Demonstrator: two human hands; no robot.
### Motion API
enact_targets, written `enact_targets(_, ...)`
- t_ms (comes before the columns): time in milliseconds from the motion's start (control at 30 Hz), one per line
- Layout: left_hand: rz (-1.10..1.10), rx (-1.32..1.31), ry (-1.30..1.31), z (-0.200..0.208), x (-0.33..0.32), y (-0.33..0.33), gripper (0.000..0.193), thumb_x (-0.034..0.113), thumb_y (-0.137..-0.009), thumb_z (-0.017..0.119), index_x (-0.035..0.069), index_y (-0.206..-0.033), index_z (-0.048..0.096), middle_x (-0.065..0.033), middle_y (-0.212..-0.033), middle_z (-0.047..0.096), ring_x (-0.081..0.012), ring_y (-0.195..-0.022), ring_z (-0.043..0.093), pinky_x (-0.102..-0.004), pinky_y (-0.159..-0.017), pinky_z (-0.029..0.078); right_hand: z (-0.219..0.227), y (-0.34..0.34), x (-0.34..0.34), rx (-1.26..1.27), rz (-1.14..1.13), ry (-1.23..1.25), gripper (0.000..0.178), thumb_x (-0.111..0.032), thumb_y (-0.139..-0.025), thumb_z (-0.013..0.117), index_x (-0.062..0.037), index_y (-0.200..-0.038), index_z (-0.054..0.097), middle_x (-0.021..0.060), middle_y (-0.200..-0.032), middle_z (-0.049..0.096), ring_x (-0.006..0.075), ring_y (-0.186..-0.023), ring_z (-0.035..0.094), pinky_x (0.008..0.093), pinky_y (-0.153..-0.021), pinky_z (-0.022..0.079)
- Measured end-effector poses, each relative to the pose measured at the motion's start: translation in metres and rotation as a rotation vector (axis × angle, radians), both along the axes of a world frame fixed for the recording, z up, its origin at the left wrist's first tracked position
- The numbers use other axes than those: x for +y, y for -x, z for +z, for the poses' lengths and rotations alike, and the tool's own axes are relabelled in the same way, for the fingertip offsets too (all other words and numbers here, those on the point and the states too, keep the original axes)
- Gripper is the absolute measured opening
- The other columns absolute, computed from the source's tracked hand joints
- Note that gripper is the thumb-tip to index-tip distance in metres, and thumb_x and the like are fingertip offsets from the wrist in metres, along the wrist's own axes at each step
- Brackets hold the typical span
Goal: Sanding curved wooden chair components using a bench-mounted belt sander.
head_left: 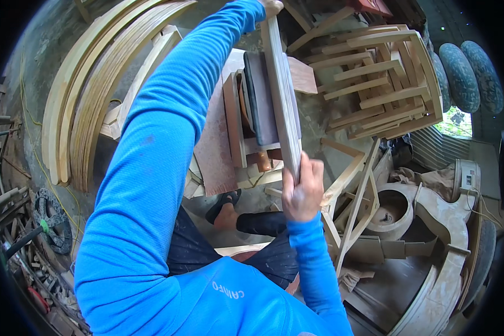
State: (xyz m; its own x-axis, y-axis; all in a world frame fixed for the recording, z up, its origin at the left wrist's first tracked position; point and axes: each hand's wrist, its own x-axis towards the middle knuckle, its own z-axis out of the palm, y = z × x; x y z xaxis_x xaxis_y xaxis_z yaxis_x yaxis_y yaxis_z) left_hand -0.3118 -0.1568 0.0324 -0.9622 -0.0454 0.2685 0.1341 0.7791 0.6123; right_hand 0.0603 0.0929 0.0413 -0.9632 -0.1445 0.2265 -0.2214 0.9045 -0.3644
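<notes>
A long, slightly curved wooden board (281,92) runs from the top of the view down toward my body, standing on edge. My left hand (271,7) grips its far end and is partly cut off by the view's upper rim. My right hand (303,190) is closed round the near end, fingers wrapped over it. Alongside and under the board is a grey, belt-like sanding surface (261,106) in a wooden stand (234,120). The board lies over its right part; whether they touch is hard to tell. An orange-brown handle (264,161) shows below the belt.
Curved wooden strips (89,95) stand stacked at the left. Slatted wooden frames (383,84) are piled at the far right, with a thin frame (355,196) nearer me. A large pale machine (451,224) stands at right. Scrap and a wheel (52,220) line the left.
</notes>
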Motion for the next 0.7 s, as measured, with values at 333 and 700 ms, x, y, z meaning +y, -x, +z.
enact_targets(333,0.055,-0.162,0.202,0.004,0.035,-0.029,0.094,0.037,-0.088,0.051,0.004,-0.164,0.007,-0.0175,-0.172,-0.006,-0.0321,-0.159,-0.01,-0.0508,-0.128,0.0,-0.013,0.054,-0.003,0.001,-0.011,-0.01,0.049,-0.018,-0.087,0.072,-0.0015,-0.131,0.057,0.021,-0.11,0.058,0.0412,-0.102,0.062,0.0479,-0.087,0.052)
enact_targets(700,0.02,-0.171,0.205,-0.021,0.161,-0.32,0.093,0.038,-0.085,0.054,-0.005,-0.16,0.018,-0.027,-0.169,0.007,-0.0401,-0.158,-0.003,-0.0555,-0.126,-0.001,0.107,-0.215,0.124,-0.297,0.015,-0.144,0.052,-0.013,-0.079,0.077,-0.0082,-0.128,0.06,0.0152,-0.097,0.06,0.0375,-0.09,0.063,0.0453,-0.074,0.053)
